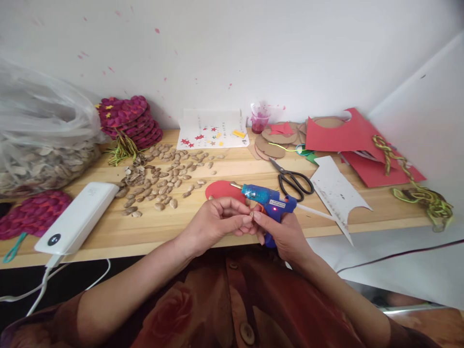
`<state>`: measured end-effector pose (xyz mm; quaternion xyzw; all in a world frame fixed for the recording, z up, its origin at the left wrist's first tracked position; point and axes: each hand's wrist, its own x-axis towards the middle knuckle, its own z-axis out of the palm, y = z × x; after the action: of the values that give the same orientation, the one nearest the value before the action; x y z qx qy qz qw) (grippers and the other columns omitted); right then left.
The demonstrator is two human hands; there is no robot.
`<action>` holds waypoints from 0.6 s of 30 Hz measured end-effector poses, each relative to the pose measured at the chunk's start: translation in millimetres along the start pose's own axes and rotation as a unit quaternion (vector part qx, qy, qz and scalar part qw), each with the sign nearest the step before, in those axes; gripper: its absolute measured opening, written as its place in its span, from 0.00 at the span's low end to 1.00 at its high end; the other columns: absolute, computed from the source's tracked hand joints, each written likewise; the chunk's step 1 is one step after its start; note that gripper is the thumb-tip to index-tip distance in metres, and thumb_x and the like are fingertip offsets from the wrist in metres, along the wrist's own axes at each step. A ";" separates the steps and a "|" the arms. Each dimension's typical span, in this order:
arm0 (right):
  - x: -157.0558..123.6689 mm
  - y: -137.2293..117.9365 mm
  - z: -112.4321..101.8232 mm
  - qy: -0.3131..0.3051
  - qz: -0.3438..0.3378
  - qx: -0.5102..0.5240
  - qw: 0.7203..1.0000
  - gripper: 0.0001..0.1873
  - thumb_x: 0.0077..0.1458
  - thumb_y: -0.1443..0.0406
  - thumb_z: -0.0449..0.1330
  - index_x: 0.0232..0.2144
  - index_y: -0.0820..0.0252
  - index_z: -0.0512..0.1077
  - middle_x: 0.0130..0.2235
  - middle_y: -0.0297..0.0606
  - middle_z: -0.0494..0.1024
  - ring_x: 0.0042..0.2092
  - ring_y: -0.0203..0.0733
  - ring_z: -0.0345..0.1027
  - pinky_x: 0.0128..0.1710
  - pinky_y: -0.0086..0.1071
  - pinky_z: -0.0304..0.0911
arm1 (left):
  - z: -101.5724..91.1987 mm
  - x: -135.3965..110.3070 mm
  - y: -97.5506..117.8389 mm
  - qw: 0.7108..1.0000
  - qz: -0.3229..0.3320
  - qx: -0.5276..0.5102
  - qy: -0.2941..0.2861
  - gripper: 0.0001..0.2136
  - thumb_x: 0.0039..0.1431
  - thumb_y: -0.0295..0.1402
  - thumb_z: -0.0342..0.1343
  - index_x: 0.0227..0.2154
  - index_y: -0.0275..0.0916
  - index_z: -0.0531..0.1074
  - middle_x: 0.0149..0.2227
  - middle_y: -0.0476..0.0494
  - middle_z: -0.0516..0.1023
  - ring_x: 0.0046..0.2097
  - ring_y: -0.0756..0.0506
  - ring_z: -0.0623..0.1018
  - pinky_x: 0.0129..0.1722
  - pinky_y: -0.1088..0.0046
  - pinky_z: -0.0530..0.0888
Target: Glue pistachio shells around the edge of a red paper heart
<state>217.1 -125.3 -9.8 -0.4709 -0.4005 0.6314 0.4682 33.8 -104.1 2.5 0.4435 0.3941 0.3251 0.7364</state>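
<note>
My right hand [286, 234] grips a blue hot glue gun [266, 199] with its red light lit and its nozzle aimed left. My left hand [217, 220] is closed in a pinch on a small seed [251, 214], held right against my right fingertips below the gun. Just behind the hands lies a red paper shape [222, 189] on the wooden table [163, 227]. Loose seeds [165, 179] are scattered to the left of it.
Black scissors [293, 180], white card [335, 191], red paper sheets [348, 137] and green-yellow cord [422, 193] lie to the right. A white power bank [78, 217] and a bag of shells [39, 145] sit left. Purple scaled crafts [128, 118] and a star sheet [212, 130] stand behind.
</note>
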 end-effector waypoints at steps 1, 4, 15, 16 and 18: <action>-0.2 -0.7 1.0 0.003 0.003 0.011 1.000 0.13 0.51 0.56 0.71 0.30 0.58 0.75 0.22 0.29 0.75 0.19 0.31 0.63 0.16 0.27 0.59 | 2.0 -0.3 -0.8 1.000 0.014 0.002 0.003 0.14 0.54 0.38 0.70 0.37 0.36 0.76 0.31 0.44 0.84 0.32 0.50 0.81 0.37 0.75 0.77; -0.7 -0.7 2.6 0.012 0.011 0.029 0.999 0.14 0.50 0.56 0.72 0.28 0.59 0.75 0.21 0.30 0.74 0.19 0.31 0.63 0.16 0.26 0.59 | 7.6 -0.6 -2.8 0.998 0.056 -0.003 0.009 0.14 0.55 0.37 0.70 0.40 0.36 0.75 0.31 0.45 0.84 0.33 0.50 0.81 0.37 0.75 0.77; -0.4 5.1 2.9 0.037 0.021 0.041 0.998 0.15 0.50 0.55 0.72 0.30 0.61 0.76 0.22 0.31 0.74 0.20 0.32 0.63 0.16 0.25 0.60 | 15.8 2.5 -12.7 0.982 0.187 0.031 0.007 0.10 0.60 0.31 0.65 0.43 0.35 0.76 0.31 0.46 0.82 0.33 0.48 0.82 0.39 0.71 0.79; -0.1 4.6 3.3 0.041 0.024 0.044 0.998 0.15 0.49 0.55 0.72 0.31 0.61 0.77 0.22 0.31 0.75 0.20 0.32 0.63 0.16 0.25 0.61 | 15.0 2.9 -13.7 0.978 0.201 0.062 0.014 0.11 0.60 0.31 0.65 0.44 0.35 0.76 0.31 0.46 0.81 0.33 0.48 0.82 0.38 0.71 0.79; 0.0 3.9 3.8 0.048 0.033 0.047 0.997 0.15 0.49 0.55 0.72 0.31 0.61 0.77 0.22 0.32 0.75 0.20 0.32 0.63 0.17 0.25 0.61 | 13.0 3.6 -15.2 0.964 0.229 0.130 0.033 0.11 0.61 0.30 0.64 0.46 0.35 0.76 0.31 0.46 0.81 0.33 0.48 0.81 0.36 0.74 0.78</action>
<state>212.6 -126.5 -12.6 -0.4910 -0.3318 0.6414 0.4872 48.8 -112.3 -8.5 0.6026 0.3449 0.4457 0.5650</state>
